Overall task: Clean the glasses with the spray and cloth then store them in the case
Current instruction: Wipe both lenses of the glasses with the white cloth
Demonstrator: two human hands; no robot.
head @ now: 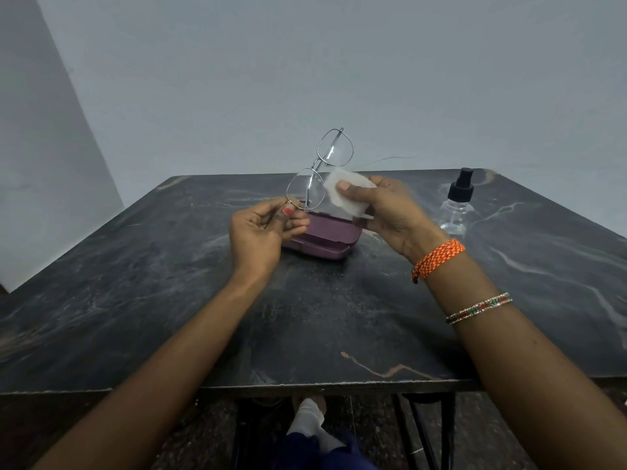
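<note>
**Thin wire glasses held at one corner, cloth at the lens**

Head view: the glasses [319, 171] are up in the air at the centre of the frame, tilted so one lens sits above the other, over the far half of the dark marbled counter [169, 300]. The left hand [261, 232] has its grip closed on the lower outer corner of the frame, near the hinge, thumb and fingertips pinching the metal. The right hand [383, 212] has its grip closed on a folded white cloth [346, 195], thumb pressed on top, with the cloth's edge just beside or touching the lower lens; which one I cannot tell. One temple arm trails off to the right as a fine line.

The frame looks light, thin and easily bent, and the lenses look liable to smear, so the corner hold near the hinge seems the sound place: it keeps fingers off the glass. Held at one end only, the frame may twist under rubbing, so light pressure seems wise. The cloth looks soft and folds to the fingers.

The purple case [322, 240] lies on the counter just below the hands; whether it is open is hard to judge. The clear spray bottle [456, 205] with a black pump stands upright at right of centre, well apart from the case.
</note>
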